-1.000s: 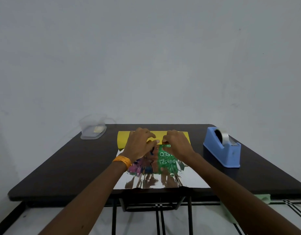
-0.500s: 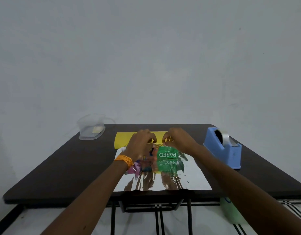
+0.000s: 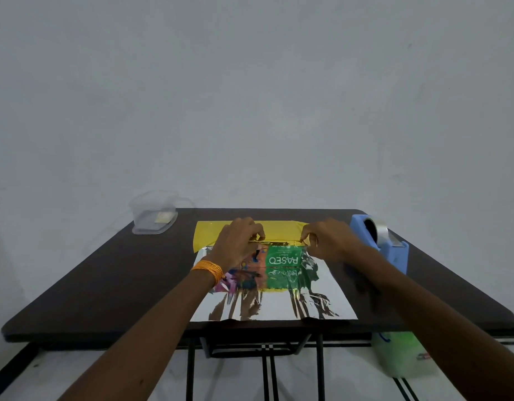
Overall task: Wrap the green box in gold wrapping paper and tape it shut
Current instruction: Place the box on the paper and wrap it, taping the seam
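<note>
Head view, looking forward and down over a dark surface against a plain pale grey wall.

At centre, one green box with white lettering, lying on one sheet of paper. Silver, mirror-like side of the sheet facing up toward the near edge, reflecting the box and arms; gold side showing where the far part folds up behind the box.

Two bare hands at the box's far top edge. Left hand, with one orange bangle on the wrist, grip pinched together on the gold fold near the box's left end, covering that end of the box. Right hand, grip likewise pinched on the fold at the box's right end. Both forearms reaching in from the bottom corners, crossing over the near edge.

To the right, just beside the right hand, one blue tape dispenser holding a roll of clear tape, partly hidden by the right wrist. At the far left corner, well apart from the paper, one clear plastic tub with something small and pale inside; contents too small to tell.

Below the surface, black metal legs on a light floor. At lower right, under the right forearm, one pale green container, blurred.
</note>
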### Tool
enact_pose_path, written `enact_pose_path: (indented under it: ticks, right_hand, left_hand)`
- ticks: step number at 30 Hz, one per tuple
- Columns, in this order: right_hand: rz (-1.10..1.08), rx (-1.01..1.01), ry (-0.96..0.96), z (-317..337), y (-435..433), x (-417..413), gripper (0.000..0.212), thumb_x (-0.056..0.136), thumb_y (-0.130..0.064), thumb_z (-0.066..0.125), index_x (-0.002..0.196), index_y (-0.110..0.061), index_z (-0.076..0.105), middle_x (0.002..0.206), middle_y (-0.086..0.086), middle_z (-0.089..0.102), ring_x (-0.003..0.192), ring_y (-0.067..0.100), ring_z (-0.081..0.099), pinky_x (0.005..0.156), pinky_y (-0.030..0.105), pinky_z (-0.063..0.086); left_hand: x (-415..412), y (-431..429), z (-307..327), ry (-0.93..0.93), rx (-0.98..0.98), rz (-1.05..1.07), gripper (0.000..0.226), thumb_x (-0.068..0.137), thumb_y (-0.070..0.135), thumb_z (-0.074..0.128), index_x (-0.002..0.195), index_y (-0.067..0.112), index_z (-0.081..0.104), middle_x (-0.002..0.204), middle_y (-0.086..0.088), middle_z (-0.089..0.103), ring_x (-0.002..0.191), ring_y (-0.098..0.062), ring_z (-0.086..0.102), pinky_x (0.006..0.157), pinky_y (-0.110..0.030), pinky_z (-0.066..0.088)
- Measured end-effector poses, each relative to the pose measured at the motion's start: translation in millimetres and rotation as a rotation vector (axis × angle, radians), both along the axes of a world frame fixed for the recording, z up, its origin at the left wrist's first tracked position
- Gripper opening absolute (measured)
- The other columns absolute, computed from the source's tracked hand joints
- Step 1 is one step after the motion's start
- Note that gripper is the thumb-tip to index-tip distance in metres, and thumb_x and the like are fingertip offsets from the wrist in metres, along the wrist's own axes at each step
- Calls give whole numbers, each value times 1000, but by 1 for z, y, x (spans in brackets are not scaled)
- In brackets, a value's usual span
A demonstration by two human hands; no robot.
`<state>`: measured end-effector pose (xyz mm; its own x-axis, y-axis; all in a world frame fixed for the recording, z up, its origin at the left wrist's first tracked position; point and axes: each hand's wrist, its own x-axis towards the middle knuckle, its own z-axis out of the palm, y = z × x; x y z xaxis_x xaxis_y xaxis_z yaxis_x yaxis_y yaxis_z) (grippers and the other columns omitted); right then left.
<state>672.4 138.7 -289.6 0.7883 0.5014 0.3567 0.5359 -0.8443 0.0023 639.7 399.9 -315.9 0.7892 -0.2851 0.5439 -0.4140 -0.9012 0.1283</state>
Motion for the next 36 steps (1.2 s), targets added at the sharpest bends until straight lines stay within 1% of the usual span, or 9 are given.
enact_pose_path:
  ticks: [5, 9, 15, 20, 23, 26, 29, 31, 36]
  right_hand:
    - [52, 143, -141, 12, 13, -7, 26, 80, -45, 59, 94, -27, 72, 86, -12, 68, 81, 11, 60, 67, 25, 36]
    - [136, 111, -18, 8, 39, 2, 24, 89, -41, 70, 105, -24, 73, 103, -9, 68, 90, 11, 62, 70, 26, 39]
    - [127, 122, 6, -5, 49, 8, 19, 82, -34, 77, 100, -27, 73, 97, -7, 66, 87, 12, 61, 74, 33, 51]
    - [113, 167, 37, -6, 51, 8, 19, 78, -33, 81, 94, -28, 73, 94, -11, 65, 86, 9, 60, 74, 31, 49]
    - [107, 174, 50, -5, 52, 7, 16, 77, -31, 82, 90, -29, 72, 92, -13, 65, 86, 8, 61, 73, 29, 49]
    - [100, 177, 51, -4, 52, 5, 15, 78, -30, 82, 89, -28, 72, 92, -13, 65, 85, 6, 60, 72, 27, 46]
    - [91, 166, 47, -3, 53, 2, 15, 79, -31, 82, 90, -28, 71, 93, -12, 66, 85, 7, 61, 75, 29, 50]
    - [82, 161, 53, -3, 54, 1, 15, 79, -32, 81, 90, -28, 71, 94, -12, 66, 86, 8, 61, 76, 30, 51]
    - [57, 156, 15, -6, 54, 1, 18, 81, -30, 80, 96, -25, 72, 96, -10, 64, 86, 9, 58, 72, 28, 46]
  left_hand:
    - [2, 0, -2, -6, 9, -6, 18, 90, 26, 70, 107, 23, 66, 107, 1, 59, 97, -19, 51, 79, -34, 47]
    - [3, 2, -2, 3, 15, -7, 20, 90, 23, 70, 109, 23, 66, 108, 1, 58, 100, -21, 50, 80, -35, 47]
    - [-1, 24, -1, -3, 92, 3, 36, 84, 21, 74, 118, 24, 64, 106, 0, 55, 98, -20, 48, 76, -33, 45]
    - [-14, 90, 9, 94, 24, 183, 44, 69, 25, 85, 109, 24, 67, 100, -1, 64, 94, -23, 59, 76, -34, 48]
    - [-23, 120, 15, 120, 116, 361, 46, 77, 12, 75, 120, 23, 63, 111, -4, 65, 102, -27, 59, 77, -37, 49]
    - [-26, 121, 22, 49, 91, 432, 44, 74, 7, 72, 114, 23, 64, 107, -5, 65, 103, -31, 58, 77, -40, 46]
    - [-26, 89, 22, -93, -80, 366, 32, 75, 7, 67, 104, 20, 68, 103, -4, 65, 101, -30, 57, 82, -44, 47]
    - [-26, 55, 20, -106, -152, 211, 27, 83, 11, 65, 108, 19, 70, 111, -3, 67, 108, -26, 56, 92, -45, 46]
    - [-11, -18, 3, -73, 100, 87, 31, 96, 30, 60, 125, 23, 65, 122, -2, 63, 115, -24, 51, 95, -40, 41]
